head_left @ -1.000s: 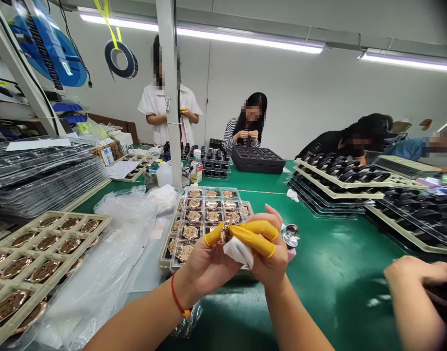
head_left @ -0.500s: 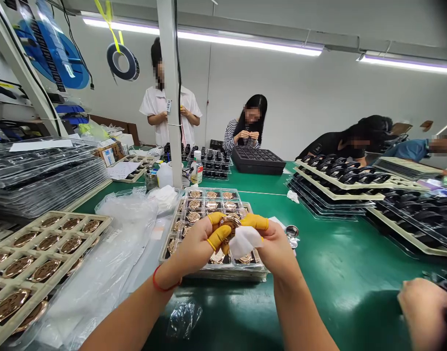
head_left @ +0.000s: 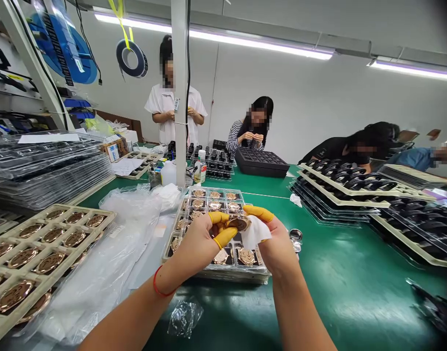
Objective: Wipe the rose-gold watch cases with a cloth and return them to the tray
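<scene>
My left hand (head_left: 199,243) wears yellow finger cots and pinches a rose-gold watch case (head_left: 239,223) between thumb and fingers. The case is tilted, its flat face partly turned towards me. Against its right edge, my right hand (head_left: 276,240), also in yellow finger cots, grips a white wipe (head_left: 255,234); the thumb is mostly hidden behind the wipe. Both hands hover over a clear plastic tray (head_left: 228,274), whose compartments hold several similar watch cases on dark inserts.
A beige tray (head_left: 109,220) of watch cases lies left, beside plastic sheeting (head_left: 99,278). Stacked clear trays (head_left: 58,178) stand behind it. A white post (head_left: 181,146) rises beyond my hands. Trays of black parts (head_left: 340,187) stand right. A crumpled clear bag (head_left: 184,318) lies in front.
The watch case has tilted and moved slightly right with my left hand, the wipe now at its right edge. Another person's hand at lower right has left the view. The camera has shifted slightly.
</scene>
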A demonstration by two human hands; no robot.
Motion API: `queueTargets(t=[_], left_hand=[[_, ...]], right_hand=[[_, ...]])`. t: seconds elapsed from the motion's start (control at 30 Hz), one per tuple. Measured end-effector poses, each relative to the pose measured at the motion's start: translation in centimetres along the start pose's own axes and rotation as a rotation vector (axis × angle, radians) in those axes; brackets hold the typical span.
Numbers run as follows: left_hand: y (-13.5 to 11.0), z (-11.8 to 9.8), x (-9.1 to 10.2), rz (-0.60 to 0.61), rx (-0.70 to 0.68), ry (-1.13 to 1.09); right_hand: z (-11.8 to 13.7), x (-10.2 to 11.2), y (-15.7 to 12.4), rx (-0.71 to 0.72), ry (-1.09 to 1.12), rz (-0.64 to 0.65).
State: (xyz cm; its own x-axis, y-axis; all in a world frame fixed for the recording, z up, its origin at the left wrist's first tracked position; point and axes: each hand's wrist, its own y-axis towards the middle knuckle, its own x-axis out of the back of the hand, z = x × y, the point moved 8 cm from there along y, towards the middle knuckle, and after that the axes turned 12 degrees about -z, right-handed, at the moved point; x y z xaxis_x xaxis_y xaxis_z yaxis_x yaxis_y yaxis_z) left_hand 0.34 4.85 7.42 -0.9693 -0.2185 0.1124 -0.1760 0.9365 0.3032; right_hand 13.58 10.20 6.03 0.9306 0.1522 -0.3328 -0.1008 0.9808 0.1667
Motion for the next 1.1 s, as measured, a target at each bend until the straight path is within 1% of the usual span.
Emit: queueTargets(t=[0.07,0.13,0.17,0.23,0.3,0.37,0.4,0.5,0.57,0.6,0.7,0.77,0.87,0.93,0.97,1.03,1.1], left_hand=[[-0.5,-0.7,0.1,-0.012,-0.073,0.103],[-0.9,-1.6,0.3,-0.043,-0.185,0.262],[-1.1,-2.1,0.4,-0.070,-0.248,0.353],[-1.3,-3.0,0.6,-0.102,-0.373,0.521],[-1.6,-3.7,0.3,-0.080,-0.475,0.630],[-1.8,-3.9,0.0,-0.037,-0.536,0.694],[-1.9,-3.9,-0.1,-0.030,-0.559,0.717],[-2.4,-3.7,-0.3,-0.045,-0.620,0.780],[-2.9,-3.5,-0.4,-0.080,-0.672,0.824],[-3.1,-3.5,-0.4,-0.109,-0.697,0.842],[-3.7,-4.1,0.0,-0.184,-0.785,0.868],[-3.9,-4.6,0.1,-0.174,-0.830,0.887],[-3.8,-4.9,0.2,-0.113,-0.831,0.891],[-3.5,-4.7,0.4,-0.088,-0.773,0.844],[-3.4,-4.5,0.4,-0.085,-0.732,0.814],[-3.2,-4.2,0.5,-0.106,-0.665,0.758],[-3.0,-4.2,0.6,-0.155,-0.647,0.721]], right_hand=[[-0.4,-0.2,-0.2,-0.042,0.024,0.006],[-0.3,-0.3,-0.3,-0.030,0.053,0.008],[-0.2,-0.5,-0.4,-0.014,0.057,0.028],[0.1,-1.4,-0.7,0.012,0.019,0.108],[0.1,-2.2,-1.2,0.031,-0.035,0.174],[0.2,-2.5,-1.4,0.071,-0.076,0.178],[0.2,-2.4,-1.4,0.102,-0.097,0.160],[0.1,-1.5,-1.2,0.234,-0.185,0.061],[0.0,-0.9,-1.0,0.305,-0.215,0.016],[0.0,-0.8,-0.9,0.329,-0.213,0.020],[0.3,-1.2,-0.9,0.359,-0.194,0.091],[0.8,-1.6,-1.3,0.393,-0.191,0.107],[1.8,-1.7,-1.9,0.500,-0.187,0.074],[1.9,-1.6,-2.1,0.535,-0.165,0.066],[1.6,-1.5,-2.0,0.515,-0.141,0.071],[0.8,-1.2,-1.4,0.414,-0.083,0.086],[0.2,-0.8,-0.8,0.326,-0.030,0.055]])
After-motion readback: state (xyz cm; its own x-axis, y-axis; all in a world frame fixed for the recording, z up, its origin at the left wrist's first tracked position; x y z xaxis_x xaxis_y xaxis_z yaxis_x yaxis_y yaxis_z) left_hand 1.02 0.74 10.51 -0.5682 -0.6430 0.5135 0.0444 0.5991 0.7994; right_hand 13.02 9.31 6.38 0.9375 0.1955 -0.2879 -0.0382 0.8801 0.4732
